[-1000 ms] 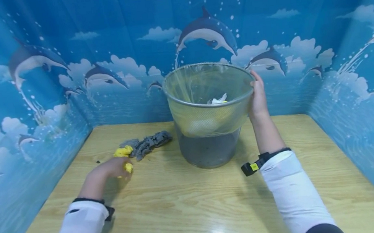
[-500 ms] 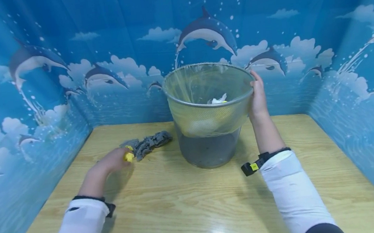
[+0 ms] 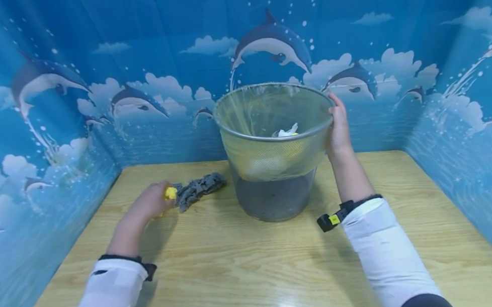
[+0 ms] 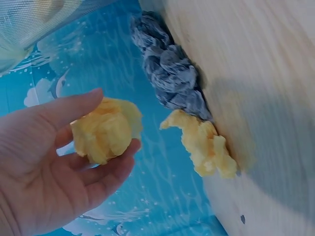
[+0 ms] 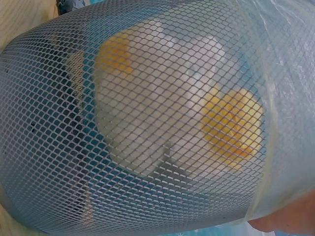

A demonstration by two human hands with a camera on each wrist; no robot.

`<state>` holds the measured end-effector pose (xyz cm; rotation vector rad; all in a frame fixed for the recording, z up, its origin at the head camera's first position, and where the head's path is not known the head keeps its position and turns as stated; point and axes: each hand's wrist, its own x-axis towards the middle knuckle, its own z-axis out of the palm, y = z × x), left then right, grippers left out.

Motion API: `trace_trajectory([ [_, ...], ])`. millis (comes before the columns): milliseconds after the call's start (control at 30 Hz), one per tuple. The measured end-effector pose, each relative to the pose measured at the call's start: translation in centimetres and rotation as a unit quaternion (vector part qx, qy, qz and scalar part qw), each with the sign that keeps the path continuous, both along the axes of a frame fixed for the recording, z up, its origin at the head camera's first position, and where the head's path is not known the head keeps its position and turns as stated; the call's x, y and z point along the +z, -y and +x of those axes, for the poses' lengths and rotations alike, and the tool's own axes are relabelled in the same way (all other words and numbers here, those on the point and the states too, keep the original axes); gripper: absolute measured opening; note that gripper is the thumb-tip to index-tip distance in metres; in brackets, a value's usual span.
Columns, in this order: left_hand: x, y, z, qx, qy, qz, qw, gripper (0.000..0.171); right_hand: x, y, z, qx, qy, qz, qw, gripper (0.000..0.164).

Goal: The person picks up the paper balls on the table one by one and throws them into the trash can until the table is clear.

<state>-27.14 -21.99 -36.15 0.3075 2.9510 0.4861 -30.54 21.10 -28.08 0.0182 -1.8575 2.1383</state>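
Note:
My left hand [image 3: 153, 200] holds a crumpled ball of yellow paper [image 4: 106, 130] between thumb and fingers, above the left part of the table. A second crumpled yellow paper [image 4: 199, 145] lies on the table, touching the end of a dark grey crumpled wad [image 4: 170, 71]; in the head view the hand mostly hides it. On the right, my right hand [image 3: 338, 125] grips the rim of a mesh wastebasket [image 3: 274, 198], which has a clear plastic liner folded over its edge. Through the mesh, the right wrist view shows white crumpled paper [image 5: 152, 98] and yellow crumpled paper [image 5: 234, 125] inside.
The wooden table [image 3: 237, 276] runs up to a blue dolphin-print curtain [image 3: 161, 46] behind and at both sides. A tiny dark spot [image 4: 242, 219] marks the tabletop near the yellow paper. The basket stands near the back edge.
My left hand has moved slightly up and to the right with the yellow paper, closer to the grey wad. My right hand and the wastebasket have stayed put.

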Motion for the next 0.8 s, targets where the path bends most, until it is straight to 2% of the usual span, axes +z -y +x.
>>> trace_trajectory([
  [200,1.1,-0.9,-0.6,0.026,-0.03,0.028,0.9988,0.056,0.1,0.0,0.0,-0.001,0.003,0.0,1.0,0.059],
  [367,2.8,-2.1,-0.9,0.065,-0.035,0.059,0.9955,0.059,0.1,0.1,0.1,-0.006,-0.003,0.001,1.0,0.06],
  [500,4.0,-3.1,-1.2,0.085,-0.049,0.079,0.9921,0.058,0.1,0.2,0.1,-0.009,-0.004,0.001,1.0,0.06],
  [667,5.4,-4.1,-1.6,0.093,-0.061,0.092,0.9896,0.059,0.1,0.2,0.1,-0.009,-0.004,0.001,1.0,0.06],
  [800,6.5,-4.9,-2.1,0.092,-0.087,0.121,0.9845,0.058,0.1,0.1,0.0,-0.008,-0.007,-0.005,1.0,0.06],
])
